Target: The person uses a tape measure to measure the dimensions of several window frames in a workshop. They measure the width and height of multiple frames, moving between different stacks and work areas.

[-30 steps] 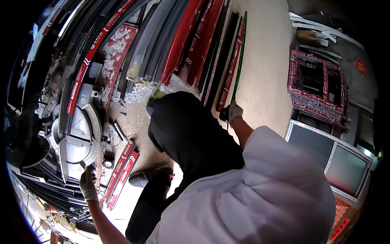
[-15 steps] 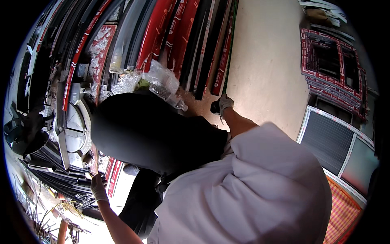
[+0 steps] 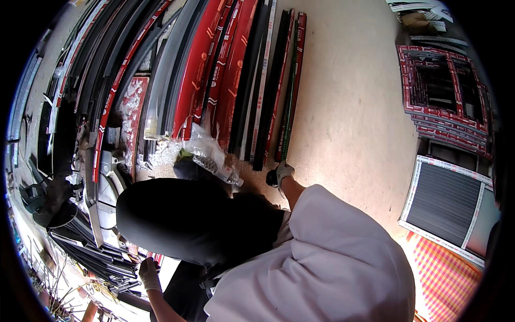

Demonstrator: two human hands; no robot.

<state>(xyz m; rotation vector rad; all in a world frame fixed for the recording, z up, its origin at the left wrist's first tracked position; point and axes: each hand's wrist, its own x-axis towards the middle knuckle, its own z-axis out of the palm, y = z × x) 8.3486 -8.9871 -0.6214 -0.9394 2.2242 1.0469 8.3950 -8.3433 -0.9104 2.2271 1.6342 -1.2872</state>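
Observation:
My right hand [image 3: 285, 173], in a pale glove, is closed round a black tape measure [image 3: 272, 178]. From it a green blade [image 3: 290, 107] runs away from me along a dark and red profile [image 3: 300, 48], the rightmost of the long bars on the floor. At lower left is my gloved left hand [image 3: 149, 272], its fingers drawn together. What they grip, if anything, is too small to make out. Close by lie a bundle of black strips [image 3: 99, 257] and a grey-white cutting saw [image 3: 107, 204].
Long red-wrapped profiles [image 3: 196, 70] fill the far left. Clear plastic wrapping and a bottle [image 3: 217, 166] lie at their near ends. Wrapped frames [image 3: 410, 80] are stacked at right, nearer a panelled frame [image 3: 442, 188] and checked cloth [image 3: 448, 273]. Pale floor [image 3: 348, 107] lies between.
The view has tilted, so most of the scene sits lower. The far end of the rightmost profile has come into view. My right hand still holds the tape measure at the near end.

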